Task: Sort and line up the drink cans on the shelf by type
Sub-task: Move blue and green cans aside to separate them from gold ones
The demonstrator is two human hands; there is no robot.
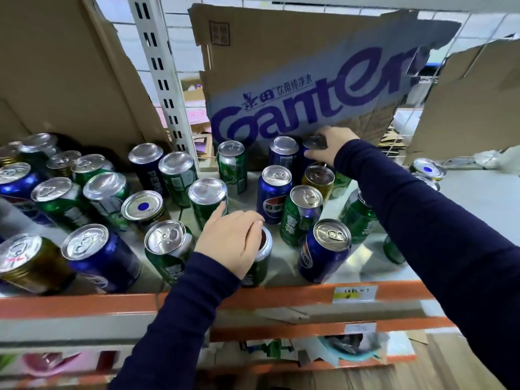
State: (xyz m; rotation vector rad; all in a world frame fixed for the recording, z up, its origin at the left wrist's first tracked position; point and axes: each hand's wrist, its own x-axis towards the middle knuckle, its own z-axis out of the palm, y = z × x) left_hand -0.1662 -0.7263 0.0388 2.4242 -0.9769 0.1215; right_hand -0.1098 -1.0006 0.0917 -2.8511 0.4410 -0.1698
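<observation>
Overhead, the torn Ganten cardboard sheet leans across the back of the shelf, its purple lettering running uphill to the right. A plain cardboard sheet leans at the back left, and a white slotted upright rises between the two. Along the front runs the orange shelf beam, with a small yellow label stuck on it at the right.

Drink cans crowd the shelf from its left end to about the middle, all upright with their long axes vertical; blue, green and gold ones are mixed. A gold can stands at the front left, a blue Pepsi can just beside it, then a green can. Most show pull-tab tops, but a can with a blue dot shows a flat end, so I cannot tell which way up it is.

My left hand is at the front, fingers curled down over the top of a green front can, covering most of its lid; I cannot tell whether I am gripping it. My right hand reaches to the back row and is closed around the rim of a blue back can, just beside another blue can and touching the foot of the Ganten sheet. A blue front can stands under my right sleeve.
</observation>
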